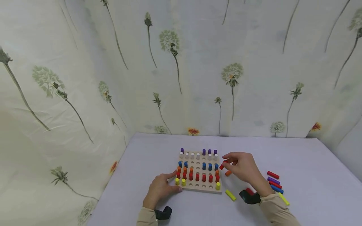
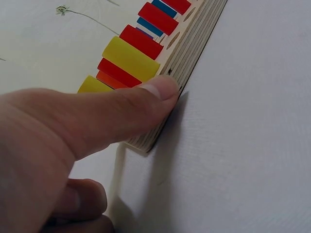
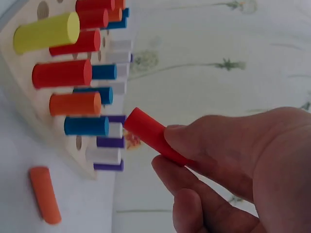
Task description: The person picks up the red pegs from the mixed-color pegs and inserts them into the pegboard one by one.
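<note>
A wooden pegboard [image 1: 198,187] stands on the table with rows of purple, white, blue, orange, red and yellow pegs in its holes. My left hand [image 1: 161,187] holds its front left corner. In the left wrist view the thumb [image 2: 146,94] presses on the layered front edge, beside a yellow peg [image 2: 129,58]. My right hand [image 1: 241,166] pinches a red peg [image 3: 150,133] between thumb and fingertips, tilted in the air just right of the board. Below that hand, an orange peg [image 3: 45,194] lies on the table near the board's right edge.
Loose on the white table [image 1: 135,163] lie a yellow peg [image 1: 230,195] by the board's front right corner and a red peg [image 1: 250,191] beneath the right wrist. Farther right is a cluster of several pegs, including a purple peg [image 1: 273,180] and a blue peg [image 1: 276,189]. A flowered curtain [image 1: 198,78] hangs behind.
</note>
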A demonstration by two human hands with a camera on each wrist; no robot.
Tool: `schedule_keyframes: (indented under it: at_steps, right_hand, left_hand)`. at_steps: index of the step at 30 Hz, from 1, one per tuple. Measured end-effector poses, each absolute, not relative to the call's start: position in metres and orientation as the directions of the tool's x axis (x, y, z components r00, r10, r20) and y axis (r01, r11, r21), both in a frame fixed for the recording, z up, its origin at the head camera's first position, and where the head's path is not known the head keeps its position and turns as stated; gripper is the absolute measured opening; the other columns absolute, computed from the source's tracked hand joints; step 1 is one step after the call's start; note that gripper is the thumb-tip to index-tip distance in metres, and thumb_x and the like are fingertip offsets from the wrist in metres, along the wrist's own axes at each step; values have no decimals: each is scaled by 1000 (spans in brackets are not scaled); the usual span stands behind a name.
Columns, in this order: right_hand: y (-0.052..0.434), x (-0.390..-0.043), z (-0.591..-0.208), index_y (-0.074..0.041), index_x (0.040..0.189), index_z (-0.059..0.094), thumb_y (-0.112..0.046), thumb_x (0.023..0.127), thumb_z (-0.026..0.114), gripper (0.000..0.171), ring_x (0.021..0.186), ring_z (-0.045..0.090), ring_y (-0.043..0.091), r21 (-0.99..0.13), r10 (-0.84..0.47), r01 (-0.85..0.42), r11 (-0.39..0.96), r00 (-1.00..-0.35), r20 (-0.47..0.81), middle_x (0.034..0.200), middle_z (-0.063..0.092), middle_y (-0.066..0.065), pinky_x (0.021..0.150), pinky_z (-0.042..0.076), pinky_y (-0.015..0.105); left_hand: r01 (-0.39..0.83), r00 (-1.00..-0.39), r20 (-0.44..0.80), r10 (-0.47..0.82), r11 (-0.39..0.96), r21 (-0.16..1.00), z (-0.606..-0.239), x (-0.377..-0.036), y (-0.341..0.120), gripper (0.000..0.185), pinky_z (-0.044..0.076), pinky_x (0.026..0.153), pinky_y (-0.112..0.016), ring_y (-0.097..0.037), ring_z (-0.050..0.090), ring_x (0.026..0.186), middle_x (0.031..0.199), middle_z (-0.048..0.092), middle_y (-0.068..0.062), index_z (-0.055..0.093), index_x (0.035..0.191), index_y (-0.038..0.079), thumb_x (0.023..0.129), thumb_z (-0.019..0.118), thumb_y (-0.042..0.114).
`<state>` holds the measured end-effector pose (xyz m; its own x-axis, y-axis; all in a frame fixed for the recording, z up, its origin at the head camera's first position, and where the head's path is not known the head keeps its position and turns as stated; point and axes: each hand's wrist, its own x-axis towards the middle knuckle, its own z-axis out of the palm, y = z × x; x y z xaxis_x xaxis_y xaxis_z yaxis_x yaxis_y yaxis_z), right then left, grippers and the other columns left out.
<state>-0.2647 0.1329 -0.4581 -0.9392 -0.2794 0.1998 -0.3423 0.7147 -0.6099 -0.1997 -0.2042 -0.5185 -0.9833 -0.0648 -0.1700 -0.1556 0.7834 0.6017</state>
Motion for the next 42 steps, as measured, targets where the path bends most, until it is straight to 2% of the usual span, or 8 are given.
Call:
schedule_keyframes:
  at_steps: [6,14,25,29,37,42]
  right_hand:
    - [104,-277,-459,-9,105,83,-12,92,82,14,80,64,16,-620,-307,-374,689,-926,218,92,80,0,63,53,28]
    - [56,-308,-462,-8,101,84,-12,94,81,9,77,67,11,-635,-418,-481,604,-870,261,89,80,0,69,56,29]
    - [3,-337,-462,-9,92,84,-9,88,86,5,76,68,9,-615,-514,-522,591,-831,212,83,79,-2,76,58,35]
    - [-10,-345,-469,-10,89,83,-9,86,88,5,75,67,9,-605,-530,-530,594,-824,200,82,78,-3,74,57,33]
    - [-22,-342,-479,-13,85,82,-9,89,86,7,72,63,10,-625,-533,-482,614,-837,123,79,75,-6,71,56,30]
    - [-30,-340,-482,-13,82,82,-9,86,88,8,71,62,9,-568,-549,-540,621,-817,176,78,75,-5,69,55,30]
  left_hand:
    - [-145,-985,-162,-57,777,612,-517,-200,-208,74,56,85,-55,-28,66,100,135,70,-21,67,146,28,78,94,42]
    - [-162,-983,-169,-72,776,609,-520,-204,-212,74,55,84,-53,-26,65,98,136,70,-19,67,145,30,77,95,42]
    - [-146,-985,-166,-52,765,628,-521,-206,-215,74,53,76,-45,-22,59,89,136,71,-17,67,146,29,78,94,43]
    - [-153,-984,-171,-57,765,626,-520,-207,-214,74,49,72,-42,-23,56,86,133,72,-17,67,145,29,78,94,43]
    - [-159,-981,-185,-51,758,633,-523,-205,-209,73,53,76,-45,-20,58,87,139,70,-15,67,145,29,78,94,45]
    - [-160,-982,-178,-60,763,626,-521,-204,-209,73,50,71,-41,-21,56,84,135,72,-15,68,144,28,78,94,44]
